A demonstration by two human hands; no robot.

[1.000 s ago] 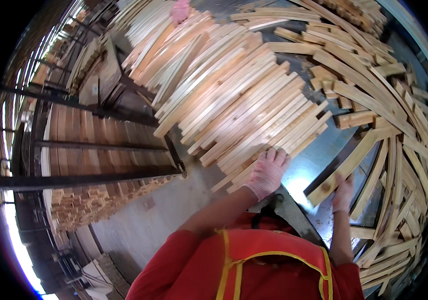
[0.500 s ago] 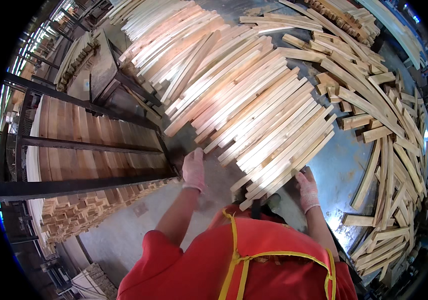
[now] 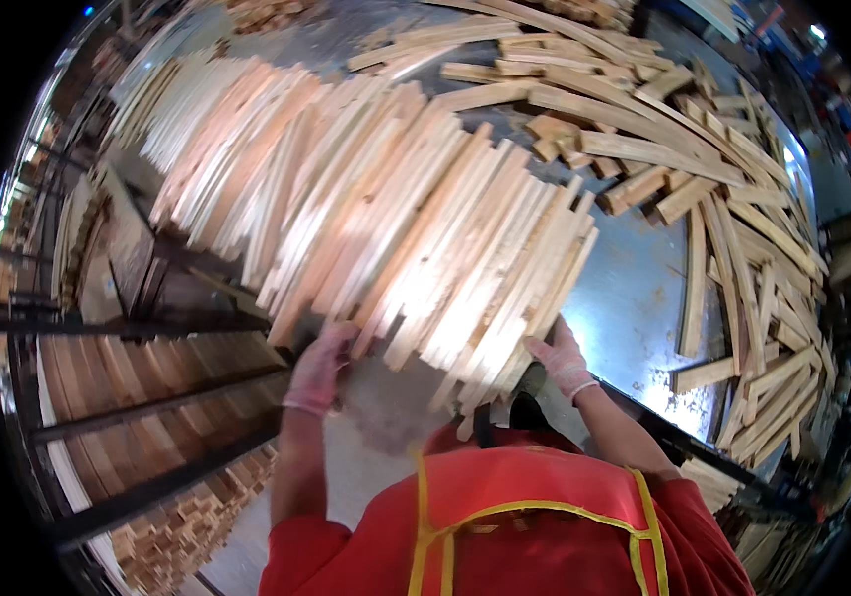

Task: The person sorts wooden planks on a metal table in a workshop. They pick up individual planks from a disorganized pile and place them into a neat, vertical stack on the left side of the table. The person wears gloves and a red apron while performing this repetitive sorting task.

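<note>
A broad row of pale wooden slats point(image 3: 445, 248) lies side by side on a metal table, their near ends uneven. My left hand point(image 3: 318, 370), in a light pinkish work glove, is at the near ends of slats in the middle of the row. It looks open, though motion blurs its fingers. At the row's right end my right hand point(image 3: 563, 362), gloved the same way, rests against the outermost slats. Its thumb and fingers are apart, with the thumb toward the slat ends. No slat is lifted in either hand.
Loose wooden pieces point(image 3: 684, 149) lie in a jumbled heap along the table's far and right sides. Bare metal tabletop point(image 3: 629, 308) shows between heap and row. To the left, dark metal bars point(image 3: 177, 402) stand in front of stacked boards point(image 3: 108, 397).
The view has shifted, so the row appears further left. My left hand has come up against the slat ends; my right hand stays beside the row's right end.
</note>
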